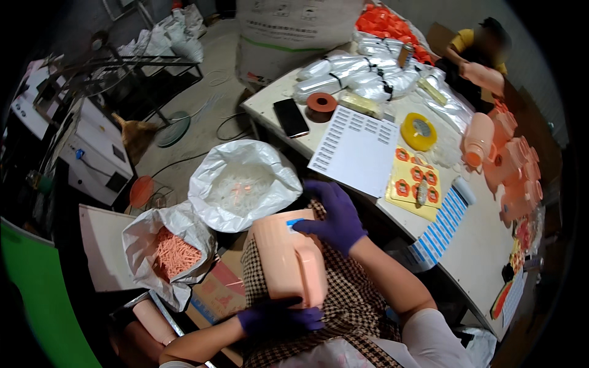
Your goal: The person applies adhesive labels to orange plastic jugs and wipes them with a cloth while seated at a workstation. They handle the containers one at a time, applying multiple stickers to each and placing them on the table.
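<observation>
A peach-coloured plastic jug (pixel 279 257) with a side handle (pixel 313 276) is held tilted over my lap, against a checked apron (pixel 350 276). My left hand (pixel 279 316), in a purple glove, supports it at the base; part of that hand is hidden under the jug. A small blue-and-white sticker (pixel 294 224) sits on the jug near its rim. On this sticker rests the thumb of my purple-gloved right hand (pixel 340 218), its other fingers spread apart from the thumb beyond the rim.
Right, a white table (pixel 454 257) carries a blue sticker strip (pixel 438 230), label sheet (pixel 356 144), yellow tape (pixel 419 132), phone (pixel 290 118) and peach jugs (pixel 515 165). Left stand white sacks (pixel 270 165) (pixel 144 245). A person (pixel 469 55) handles a jug at the far right.
</observation>
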Demonstrator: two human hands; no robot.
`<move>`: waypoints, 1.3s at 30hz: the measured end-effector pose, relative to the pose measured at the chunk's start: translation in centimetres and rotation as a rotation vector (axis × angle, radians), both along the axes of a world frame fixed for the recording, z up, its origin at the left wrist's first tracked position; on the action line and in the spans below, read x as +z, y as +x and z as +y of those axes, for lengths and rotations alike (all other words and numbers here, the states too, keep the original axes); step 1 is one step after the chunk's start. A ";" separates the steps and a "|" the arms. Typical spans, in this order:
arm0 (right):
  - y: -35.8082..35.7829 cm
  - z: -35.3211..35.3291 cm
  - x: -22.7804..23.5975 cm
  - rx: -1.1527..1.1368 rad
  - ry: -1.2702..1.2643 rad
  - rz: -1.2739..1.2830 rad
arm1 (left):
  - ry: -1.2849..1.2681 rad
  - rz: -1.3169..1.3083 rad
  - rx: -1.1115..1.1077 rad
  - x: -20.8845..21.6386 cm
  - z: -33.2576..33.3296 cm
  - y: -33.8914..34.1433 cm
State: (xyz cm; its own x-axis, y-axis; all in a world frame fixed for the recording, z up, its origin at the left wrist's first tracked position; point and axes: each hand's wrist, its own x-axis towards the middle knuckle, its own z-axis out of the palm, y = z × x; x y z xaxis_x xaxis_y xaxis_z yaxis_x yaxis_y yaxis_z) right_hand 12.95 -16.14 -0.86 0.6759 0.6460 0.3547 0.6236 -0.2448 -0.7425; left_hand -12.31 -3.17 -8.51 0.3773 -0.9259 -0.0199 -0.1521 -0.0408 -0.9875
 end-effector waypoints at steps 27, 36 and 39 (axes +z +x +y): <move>14.5 -24.2 -5.5 -0.771 -0.476 0.136 | -1.734 0.876 0.376 8.8 7.3 16.4; 13.4 -29.3 -4.6 -0.558 -0.550 -0.275 | -1.081 1.419 0.076 9.3 -13.6 29.4; 14.2 -29.8 -6.1 -0.504 -0.553 -0.250 | -0.945 1.319 0.293 5.1 -18.1 34.9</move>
